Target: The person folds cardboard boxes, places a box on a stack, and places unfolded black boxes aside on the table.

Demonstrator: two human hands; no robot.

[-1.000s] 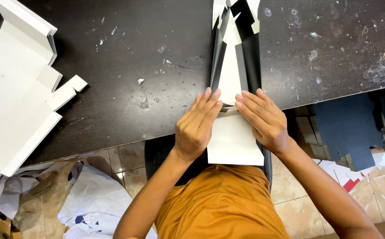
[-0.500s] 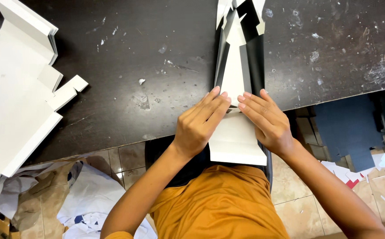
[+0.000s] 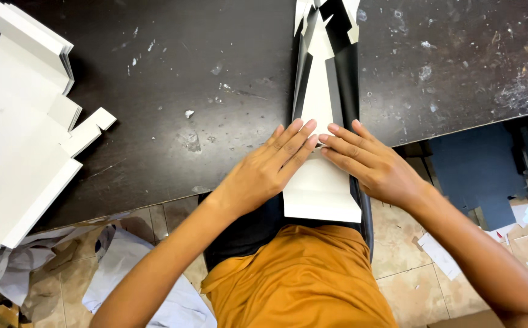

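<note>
Head view, read from left to right: at the far left a stack of flat white die-cut cardboard blanks (image 3: 15, 127) is seen lying on the dark, scuffed worktable (image 3: 203, 91), well apart from both hands; how many sheets are in it cannot be counted. Below the table edge, crumpled paper scraps (image 3: 124, 267) are scattered over the tiled floor.

Next, the left hand (image 3: 264, 173) is laid flat, fingers straight and held together, pressed palm-down on the left side of one folded black-and-white cardboard piece (image 3: 321, 115). This piece is placed at the table's near edge, its long axis running straight away from the body; its white lower flap overhangs the edge above the lap, and its notched far end reaches the top of the picture. The right hand (image 3: 367, 167) is pressed on the right side in the same manner, fingers extended and close together, nothing being gripped. The fingertips of the two hands nearly meet over the piece's centre line, so neither hand is nearer; the bulk of the piece extends beyond the fingertips.

At the right, several dark blue cut sheets (image 3: 476, 170) are seen on the floor.
</note>
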